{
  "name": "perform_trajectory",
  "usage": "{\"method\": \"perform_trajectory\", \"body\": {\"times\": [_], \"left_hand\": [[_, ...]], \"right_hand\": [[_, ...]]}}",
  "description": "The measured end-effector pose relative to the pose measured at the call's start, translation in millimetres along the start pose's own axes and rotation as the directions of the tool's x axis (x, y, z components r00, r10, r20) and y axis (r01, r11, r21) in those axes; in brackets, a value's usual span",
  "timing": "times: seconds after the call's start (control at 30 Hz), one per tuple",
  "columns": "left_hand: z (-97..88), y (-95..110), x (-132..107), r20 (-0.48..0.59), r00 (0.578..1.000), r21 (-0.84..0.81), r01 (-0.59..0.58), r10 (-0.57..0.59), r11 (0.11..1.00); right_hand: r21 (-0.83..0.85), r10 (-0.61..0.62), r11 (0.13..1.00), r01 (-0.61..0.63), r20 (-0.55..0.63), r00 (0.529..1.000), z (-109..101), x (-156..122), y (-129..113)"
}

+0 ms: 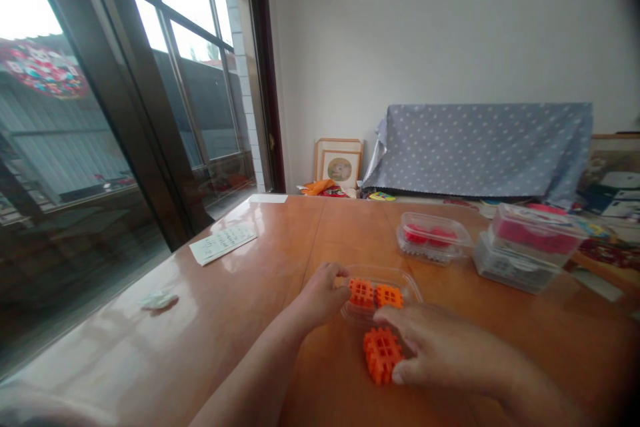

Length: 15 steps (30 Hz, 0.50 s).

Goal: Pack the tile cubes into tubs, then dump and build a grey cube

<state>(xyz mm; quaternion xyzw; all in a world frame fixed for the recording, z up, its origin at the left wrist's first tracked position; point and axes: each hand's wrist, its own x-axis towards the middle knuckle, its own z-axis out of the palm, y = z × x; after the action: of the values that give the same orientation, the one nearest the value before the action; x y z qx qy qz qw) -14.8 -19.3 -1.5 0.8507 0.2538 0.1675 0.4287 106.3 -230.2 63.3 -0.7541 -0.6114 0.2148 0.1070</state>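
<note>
A chunky orange lattice-shaped plastic block (383, 355) lies on the glossy wooden worktop (225, 327), just in front of a shallow clear plastic tray (403, 287). The tray holds two more orange lattice blocks (361, 293) side by side. The right hand (440, 343) is curved over the loose block, with its thumb (399, 378) on the near side and its fingers (395, 312) reaching across to the far side. The left hand (320, 295) is curled at the tray's left rim, just beside the blocks inside; whether it pinches anything cannot be told. Farther along the worktop stand a clear lidded box of red pieces (434, 238) and a stack of two clear plastic boxes (525, 247). Toward the window lie a handwritten white paper slip (223, 243) and a small crumpled white scrap (159, 300).
</note>
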Motion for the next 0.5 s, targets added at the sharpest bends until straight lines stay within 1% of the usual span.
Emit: {"method": "perform_trajectory", "body": {"times": [0.17, 0.5], "left_hand": [[-1.3, 2.4, -1.5, 0.009, 1.0, 0.001, 0.012, -0.012, 1.0], [-2.9, 3.0, -1.3, 0.008, 1.0, 0.033, -0.023, 0.023, 0.999]], "right_hand": [[-0.064, -0.007, 0.998, 0.006, -0.017, 1.0, 6.8, 4.0, 4.0], [-0.073, -0.013, 0.997, 0.011, -0.021, 1.0, 9.8, 5.3, 5.9]]}}
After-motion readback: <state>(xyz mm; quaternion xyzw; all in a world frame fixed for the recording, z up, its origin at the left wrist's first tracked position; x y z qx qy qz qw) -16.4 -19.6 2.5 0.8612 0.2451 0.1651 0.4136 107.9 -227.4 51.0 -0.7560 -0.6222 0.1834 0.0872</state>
